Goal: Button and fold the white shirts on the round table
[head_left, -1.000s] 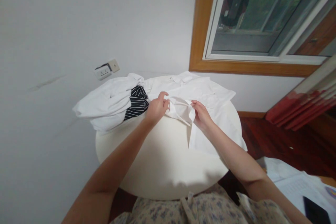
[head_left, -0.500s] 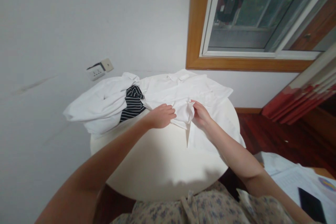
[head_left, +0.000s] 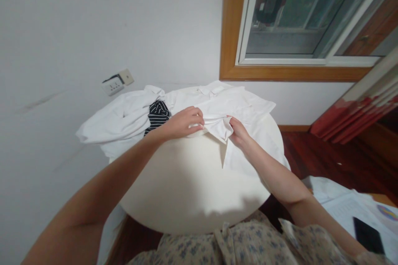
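A white collared shirt lies spread over the far half of a round white table. My left hand rests on the shirt's folded sleeve, fingers curled and pressing the cloth. My right hand pinches the sleeve's cuff end just to the right. The two hands are close together near the table's middle.
A heap of white cloth with a black-and-white striped garment sits at the table's far left. Behind it is a white wall with a socket. A wood-framed window is at the upper right. Papers and a dark phone lie at the lower right.
My left hand moved from gripping the sleeve's left side to lying on top of it. The sleeve has been pulled in and folded across the shirt. The camera shifted slightly.
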`<action>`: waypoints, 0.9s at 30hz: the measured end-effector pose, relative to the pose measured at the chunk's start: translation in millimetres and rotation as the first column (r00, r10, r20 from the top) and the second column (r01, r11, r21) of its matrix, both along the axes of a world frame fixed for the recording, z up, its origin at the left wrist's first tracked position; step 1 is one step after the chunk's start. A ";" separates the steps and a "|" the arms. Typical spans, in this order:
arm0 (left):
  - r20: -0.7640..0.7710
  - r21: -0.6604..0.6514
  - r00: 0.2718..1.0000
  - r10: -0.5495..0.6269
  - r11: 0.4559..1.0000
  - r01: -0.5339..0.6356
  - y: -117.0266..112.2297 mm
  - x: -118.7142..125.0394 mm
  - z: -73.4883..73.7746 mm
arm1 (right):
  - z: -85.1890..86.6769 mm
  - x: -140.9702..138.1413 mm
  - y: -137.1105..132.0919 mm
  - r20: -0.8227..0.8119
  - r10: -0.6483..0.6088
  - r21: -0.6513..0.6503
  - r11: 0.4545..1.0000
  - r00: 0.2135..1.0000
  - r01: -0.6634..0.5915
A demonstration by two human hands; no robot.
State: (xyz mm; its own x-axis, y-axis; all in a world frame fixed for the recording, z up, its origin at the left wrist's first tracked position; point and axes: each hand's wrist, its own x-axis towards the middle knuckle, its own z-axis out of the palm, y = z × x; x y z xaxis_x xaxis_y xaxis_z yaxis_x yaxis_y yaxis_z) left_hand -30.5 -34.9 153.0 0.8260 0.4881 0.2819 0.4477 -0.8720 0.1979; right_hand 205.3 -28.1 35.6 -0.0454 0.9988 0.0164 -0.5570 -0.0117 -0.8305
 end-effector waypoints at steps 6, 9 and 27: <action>0.492 -0.250 0.863 0.117 0.968 0.011 22.9 6.5 17.7 | 25.8 9.0 23.3 0.081 -0.021 0.035 0.999 0.997 0.018; 0.694 -0.385 0.676 0.248 0.921 0.056 30.4 7.1 17.5 | 47.3 10.9 34.8 0.166 -0.088 0.054 0.995 0.982 0.080; 0.841 -0.161 0.491 0.228 0.971 -0.174 30.8 -0.5 17.4 | 96.1 38.8 -104.5 0.806 -0.531 0.589 0.683 0.260 -0.432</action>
